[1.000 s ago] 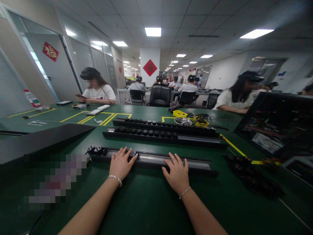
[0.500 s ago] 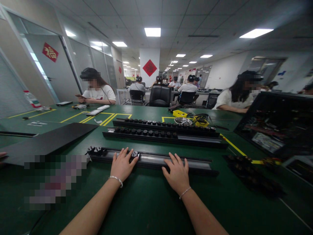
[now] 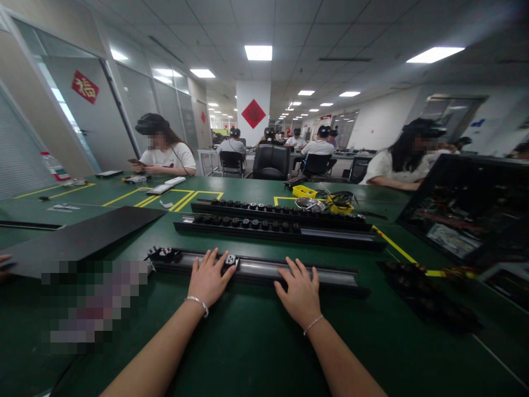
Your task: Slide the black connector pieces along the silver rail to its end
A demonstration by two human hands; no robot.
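A long black channel with a shiny metal strip (image 3: pixel 264 268) lies crosswise on the green table in front of me. My left hand (image 3: pixel 208 280) rests on its left half, fingers spread over the strip. Beside the left thumb and index finger sits a small black socket-like part with a silvery top (image 3: pixel 231 260); whether the hand grips it I cannot tell. My right hand (image 3: pixel 298 289) lies on the channel's right half, fingers apart, holding nothing. At the channel's left end stand several similar small black parts (image 3: pixel 165 252).
Behind are two more channels (image 3: pixel 339 237) carrying rows of black parts. A dark flat panel (image 3: pixel 82 240) lies left, near another hand (image 3: pixel 5 266). An open computer case (image 3: pixel 467 212) stands right. Yellow trays (image 3: pixel 303 191) and a metal bowl (image 3: pixel 309 204) sit farther back.
The small black part has shifted slightly to the right along the channel, with my left hand beside it. My right hand has hardly moved.
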